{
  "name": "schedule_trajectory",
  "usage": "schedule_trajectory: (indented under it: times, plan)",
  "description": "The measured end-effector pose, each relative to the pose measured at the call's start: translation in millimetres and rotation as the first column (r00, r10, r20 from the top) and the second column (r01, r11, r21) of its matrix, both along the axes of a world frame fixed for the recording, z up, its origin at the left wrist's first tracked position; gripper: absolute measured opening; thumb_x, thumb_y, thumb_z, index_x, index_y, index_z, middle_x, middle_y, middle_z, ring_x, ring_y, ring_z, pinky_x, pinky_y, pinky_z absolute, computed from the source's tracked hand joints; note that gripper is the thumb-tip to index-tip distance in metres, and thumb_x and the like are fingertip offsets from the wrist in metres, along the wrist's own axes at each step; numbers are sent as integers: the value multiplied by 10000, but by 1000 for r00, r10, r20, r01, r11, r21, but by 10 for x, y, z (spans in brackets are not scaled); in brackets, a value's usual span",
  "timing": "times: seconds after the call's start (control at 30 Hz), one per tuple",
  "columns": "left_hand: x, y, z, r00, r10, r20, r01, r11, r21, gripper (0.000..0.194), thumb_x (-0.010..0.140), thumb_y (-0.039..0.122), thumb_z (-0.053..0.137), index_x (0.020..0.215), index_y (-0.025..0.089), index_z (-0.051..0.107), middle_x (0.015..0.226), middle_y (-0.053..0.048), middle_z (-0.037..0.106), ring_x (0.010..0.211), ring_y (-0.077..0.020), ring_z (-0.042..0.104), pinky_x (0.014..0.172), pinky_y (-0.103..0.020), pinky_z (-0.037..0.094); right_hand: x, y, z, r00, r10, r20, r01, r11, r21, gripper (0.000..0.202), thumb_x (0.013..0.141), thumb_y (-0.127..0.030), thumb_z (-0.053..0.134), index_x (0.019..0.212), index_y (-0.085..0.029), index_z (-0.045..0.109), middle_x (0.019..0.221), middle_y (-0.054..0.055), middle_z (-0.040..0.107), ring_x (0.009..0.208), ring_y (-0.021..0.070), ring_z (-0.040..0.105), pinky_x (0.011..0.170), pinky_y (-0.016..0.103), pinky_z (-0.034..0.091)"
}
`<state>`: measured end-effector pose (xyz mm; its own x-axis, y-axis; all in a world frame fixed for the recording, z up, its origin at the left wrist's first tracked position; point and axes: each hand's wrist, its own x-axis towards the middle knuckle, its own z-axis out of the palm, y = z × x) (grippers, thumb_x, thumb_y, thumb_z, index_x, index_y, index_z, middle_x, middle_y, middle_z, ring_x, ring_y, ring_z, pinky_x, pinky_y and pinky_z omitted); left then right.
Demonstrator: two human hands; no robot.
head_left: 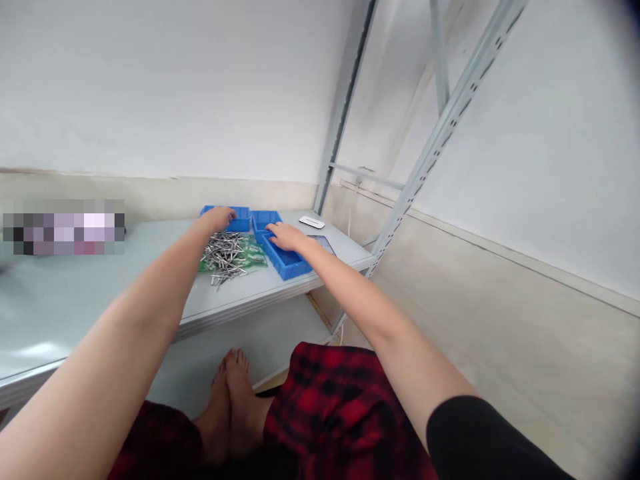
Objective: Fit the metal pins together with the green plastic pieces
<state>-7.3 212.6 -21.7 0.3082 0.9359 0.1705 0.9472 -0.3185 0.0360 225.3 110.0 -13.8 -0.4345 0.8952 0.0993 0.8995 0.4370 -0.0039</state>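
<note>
My left hand [219, 217] is over the near left part of a blue bin [241, 219] at the back of the shelf. Its fingers curve over the bin, and what they hold, if anything, is too small to make out. My right hand [285, 236] reaches over the far end of the nearer blue bin [286, 267], close to a third blue bin [266, 219] behind it. Its fingers are bent and partly apart, with their tips hard to see. A heap of thin metal pieces [226, 252] lies on green-and-clear plastic [255, 252] between the bins.
The grey shelf [150, 267] has a white flat object [312, 222] and a dark flat device [323, 244] at its right. A pixelated patch covers something at the far left. Metal uprights [425, 167] stand at the right. My legs and bare feet are below.
</note>
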Motion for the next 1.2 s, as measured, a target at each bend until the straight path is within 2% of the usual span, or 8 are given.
schedule_trajectory:
  times: [0.13, 0.23, 0.4, 0.53, 0.73, 0.9, 1.03, 1.2]
  plan:
    - [-31, -57, -13, 997, -32, 69, 26, 996, 87, 478, 912, 182, 419, 1344, 141, 618, 1314, -128, 662, 1179, -247, 625, 1014, -309, 450, -8, 25, 53, 1000, 11, -18, -12, 1000, -28, 542, 933, -118, 436, 1470, -172, 484, 1409, 133, 570, 1215, 246, 580, 1007, 333, 453]
    - [-197, -189, 25, 992, -41, 116, 18, 981, 193, 513, 924, 173, 373, 1396, 103, 564, 1342, -149, 632, 1203, -224, 609, 1056, -290, 420, -51, -2, 120, 997, 46, -56, -45, 999, 21, 606, 883, -36, 432, 1476, -148, 483, 1422, 141, 564, 1256, 237, 554, 1043, 319, 420]
    - [-676, -699, 187, 999, -40, -25, 42, 996, 76, 439, 923, 214, 414, 1284, 179, 661, 1306, -105, 654, 1185, -237, 614, 1037, -306, 437, -314, -202, 237, 987, 133, -94, -119, 982, 145, 521, 914, -22, 375, 1386, -124, 571, 1327, 149, 620, 1226, 228, 560, 1050, 335, 403]
    - [-890, -1232, 260, 995, 16, -100, -23, 997, -76, 440, 966, 370, 414, 1304, 197, 638, 1311, -103, 647, 1192, -245, 607, 1012, -307, 444, -675, -521, 155, 979, 202, -28, -198, 975, 104, 395, 1003, -250, 444, 1332, -105, 609, 1291, 181, 625, 1219, 273, 557, 1042, 386, 410]
    - [-990, -1753, 63, 996, -74, 47, 77, 995, -57, 666, 933, 572, 420, 1482, 197, 461, 1428, -155, 549, 1311, -304, 519, 1078, -379, 390, -982, -955, -174, 983, 162, -86, -154, 984, 89, 676, 932, -576, 543, 1488, -198, 474, 1512, 184, 453, 1400, 343, 396, 1113, 472, 340]
    - [-1036, -1864, -183, 991, 29, 129, -12, 991, -131, 935, 821, 717, 518, 1584, 236, 271, 1592, -203, 335, 1367, -413, 451, 1045, -457, 407, -1078, -994, -309, 987, 16, -158, -18, 1000, -13, 827, 907, -691, 463, 1603, -295, 257, 1669, 104, 177, 1522, 359, 137, 1181, 528, 209]
    - [-986, -1813, -294, 988, 62, 139, -43, 990, -134, 904, 845, 708, 504, 1556, 184, 311, 1491, -218, 479, 1337, -389, 490, 1021, -425, 427, -1184, -915, -340, 973, -69, -219, 61, 997, -43, 954, 849, -813, 402, 1622, -309, 161, 1683, 95, 110, 1528, 378, 75, 1175, 575, 187]
    - [-910, -1772, -368, 993, 14, 114, -9, 999, -38, 712, 919, 617, 467, 1466, 162, 448, 1385, -198, 573, 1265, -353, 544, 1021, -404, 429, -1234, -849, -374, 961, -126, -248, 118, 992, -49, 956, 844, -808, 425, 1612, -275, 223, 1672, 118, 153, 1518, 393, 109, 1166, 596, 192]
